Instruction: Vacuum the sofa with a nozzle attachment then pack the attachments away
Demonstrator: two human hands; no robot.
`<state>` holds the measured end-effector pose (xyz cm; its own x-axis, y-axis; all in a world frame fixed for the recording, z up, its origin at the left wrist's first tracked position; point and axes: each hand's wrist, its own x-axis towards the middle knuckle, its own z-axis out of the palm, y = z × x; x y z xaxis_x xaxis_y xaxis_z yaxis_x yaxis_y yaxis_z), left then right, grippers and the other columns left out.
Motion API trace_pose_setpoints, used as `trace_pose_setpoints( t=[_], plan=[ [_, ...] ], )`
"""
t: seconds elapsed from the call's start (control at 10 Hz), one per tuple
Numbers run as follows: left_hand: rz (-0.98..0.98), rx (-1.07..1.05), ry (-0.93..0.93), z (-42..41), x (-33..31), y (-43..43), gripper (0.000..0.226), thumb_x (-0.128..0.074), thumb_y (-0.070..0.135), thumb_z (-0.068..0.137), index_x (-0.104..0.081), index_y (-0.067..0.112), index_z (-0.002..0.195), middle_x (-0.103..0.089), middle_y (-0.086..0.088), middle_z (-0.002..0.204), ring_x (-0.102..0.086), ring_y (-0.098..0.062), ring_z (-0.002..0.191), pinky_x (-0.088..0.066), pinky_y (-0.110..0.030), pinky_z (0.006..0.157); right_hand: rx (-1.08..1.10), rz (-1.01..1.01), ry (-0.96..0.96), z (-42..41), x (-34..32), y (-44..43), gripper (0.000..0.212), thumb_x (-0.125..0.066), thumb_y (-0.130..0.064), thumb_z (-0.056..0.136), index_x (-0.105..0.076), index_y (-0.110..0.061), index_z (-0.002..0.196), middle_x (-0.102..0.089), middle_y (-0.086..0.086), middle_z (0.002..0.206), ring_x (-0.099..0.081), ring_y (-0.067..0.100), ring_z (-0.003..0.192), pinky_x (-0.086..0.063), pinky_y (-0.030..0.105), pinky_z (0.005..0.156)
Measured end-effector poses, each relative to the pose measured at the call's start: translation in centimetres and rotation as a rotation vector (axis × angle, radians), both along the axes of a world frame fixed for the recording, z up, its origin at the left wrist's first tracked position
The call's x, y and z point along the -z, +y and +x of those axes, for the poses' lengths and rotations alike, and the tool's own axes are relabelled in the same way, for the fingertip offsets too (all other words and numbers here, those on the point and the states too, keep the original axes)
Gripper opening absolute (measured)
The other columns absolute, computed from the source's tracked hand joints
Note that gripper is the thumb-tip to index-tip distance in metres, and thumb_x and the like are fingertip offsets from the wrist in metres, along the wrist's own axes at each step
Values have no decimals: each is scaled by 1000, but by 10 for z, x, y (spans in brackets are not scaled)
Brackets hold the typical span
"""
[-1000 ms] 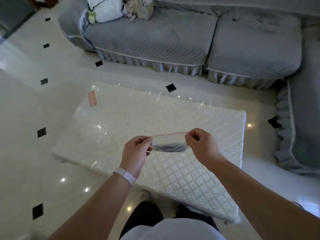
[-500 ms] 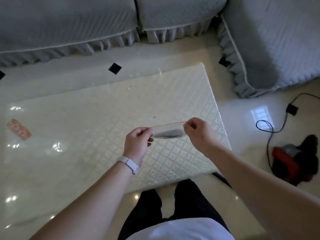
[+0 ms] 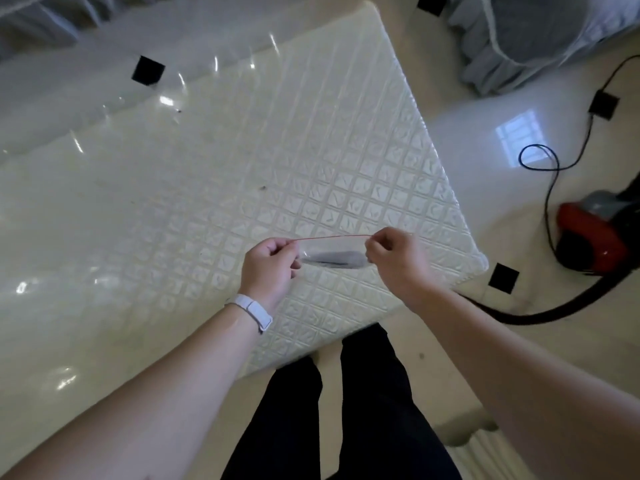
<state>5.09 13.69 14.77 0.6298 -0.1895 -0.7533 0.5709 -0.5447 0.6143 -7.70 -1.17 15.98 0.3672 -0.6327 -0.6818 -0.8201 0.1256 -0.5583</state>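
Left hand and right hand, each with a pinch on one end of the red-edged clear bag.

A home living room: grey skirted sofa, glossy tiled floor, vacuum cleaner.

Open room lies above the broad counter, left of and beyond the left hand and right hand; the clear bag they pinch bridges the gap between them. On the floor to the right stand a red vacuum, its black hose and looped cord, the sofa behind.
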Motion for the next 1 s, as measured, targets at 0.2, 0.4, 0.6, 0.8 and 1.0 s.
trace_pose_setpoints(
  t=[0.2, 0.4, 0.6, 0.8, 1.0],
  plan=[
    [19, 72, 17, -8, 59, -52, 17, -64, 7, 91, -66, 13, 75, -61, -3, 65, -57, -16, 64, -49, -28, 61, 43, 14, 45, -19, 57, -42, 14, -57, -22, 89, -66, -15, 79, -72, 7, 82, -50, 11, 54, -37, 25, 52],
    [14, 95, -53, 9, 100, -110, 21, -63, 9, 93, -63, 15, 73, -61, -1, 63, -57, -14, 62, -50, -25, 60, 48, 6, 7, -4, 93, -91, 14, -55, -18, 88, -66, -9, 84, -73, 13, 86, -49, 12, 54, -37, 20, 44],
    [-4, 210, -122, 32, 142, -145, 18, -68, 7, 88, -64, 20, 75, -63, 0, 67, -62, -18, 69, -53, -33, 73, -86, -122, 8, 21, 126, -142, 11, -54, -17, 86, -60, -15, 78, -58, -5, 68, -50, 14, 59, -39, 28, 53],
    [-11, 283, -159, 45, 176, -163, 16, -70, 8, 83, -66, 23, 79, -64, -4, 75, -62, -19, 73, -56, -43, 83, -187, -139, 49, 28, 158, -168, 8, -53, -18, 87, -61, -19, 89, -57, -7, 72, -50, 13, 60, -38, 23, 50],
    [34, 399, -320, 39, 170, -158, 20, -71, 14, 86, -61, 28, 96, -60, 10, 81, -59, -11, 73, -52, -29, 78, -131, -118, 22, 4, 151, -167, 26, -53, -21, 91, -58, -23, 116, -60, -11, 90, -57, 11, 65, -42, 25, 52]
  ],
)
